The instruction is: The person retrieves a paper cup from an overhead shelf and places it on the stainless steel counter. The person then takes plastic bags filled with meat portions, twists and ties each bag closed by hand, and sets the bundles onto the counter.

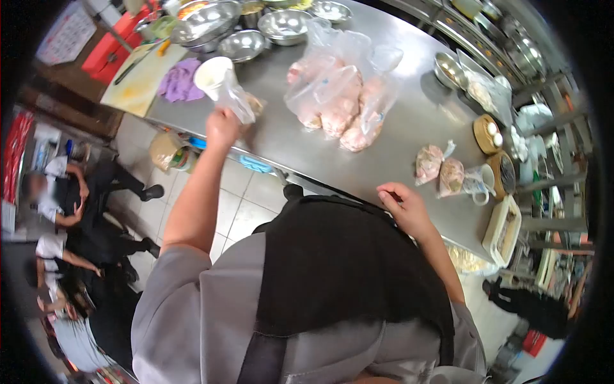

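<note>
My left hand (222,130) is closed around a clear plastic bag (238,101) at the near left edge of the steel table. Something brownish shows in or behind the bag, too unclear to name. A white tub (213,75) stands just beyond it, with a crumpled purple cloth (180,81) to its left. Over the table's near edge hovers my right hand (409,208), its fingers loosely bent, the thumb apart, and nothing visible in them. Nearest to it are two small bags of pinkish food (429,165). Several larger clear bags of pale pink raw meat (342,109) lie mid-table.
Steel bowls (283,25) line the far left. A knife (132,65) rests on a cutting board (128,89). At right are a clear jug (478,182), a bamboo steamer (487,136) and a white tray (502,232). Other people (70,185) are on the left.
</note>
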A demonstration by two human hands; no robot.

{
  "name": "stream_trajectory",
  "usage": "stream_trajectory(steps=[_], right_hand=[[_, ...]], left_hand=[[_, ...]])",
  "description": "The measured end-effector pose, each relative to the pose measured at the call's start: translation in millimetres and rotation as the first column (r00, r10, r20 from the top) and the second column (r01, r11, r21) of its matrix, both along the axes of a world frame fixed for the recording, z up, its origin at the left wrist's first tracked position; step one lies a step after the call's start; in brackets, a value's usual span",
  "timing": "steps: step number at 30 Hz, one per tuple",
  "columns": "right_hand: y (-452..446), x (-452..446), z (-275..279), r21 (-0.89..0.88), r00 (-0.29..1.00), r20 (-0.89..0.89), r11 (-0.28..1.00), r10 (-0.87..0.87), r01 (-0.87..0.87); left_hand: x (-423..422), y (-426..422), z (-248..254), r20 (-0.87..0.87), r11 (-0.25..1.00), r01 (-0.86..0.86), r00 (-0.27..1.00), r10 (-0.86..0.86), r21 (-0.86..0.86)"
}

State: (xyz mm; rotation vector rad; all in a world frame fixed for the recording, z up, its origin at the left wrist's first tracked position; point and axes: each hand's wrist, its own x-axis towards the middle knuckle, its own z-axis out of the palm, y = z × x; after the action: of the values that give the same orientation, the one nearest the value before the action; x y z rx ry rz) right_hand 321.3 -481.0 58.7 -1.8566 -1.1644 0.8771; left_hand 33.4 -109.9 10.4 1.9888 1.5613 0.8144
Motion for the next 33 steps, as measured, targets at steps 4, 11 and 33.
stream_trajectory(steps=[4,11,33], right_hand=[[-1,-7,-5,-0.063,0.996,0.036,0.995,-0.076,0.079],[54,-13,17,0.096,0.909,0.262,0.946,-0.324,0.309],[99,13,-7,0.523,0.962,0.268,0.831,0.048,-0.187]], left_hand=[[9,53,-17,0.045,0.999,0.022,0.999,-0.024,0.043],[-8,30,-22,0.255,0.981,0.031,0.964,-0.08,0.189],[191,-159,-10,0.003,0.537,0.759,0.577,-0.817,0.369]])
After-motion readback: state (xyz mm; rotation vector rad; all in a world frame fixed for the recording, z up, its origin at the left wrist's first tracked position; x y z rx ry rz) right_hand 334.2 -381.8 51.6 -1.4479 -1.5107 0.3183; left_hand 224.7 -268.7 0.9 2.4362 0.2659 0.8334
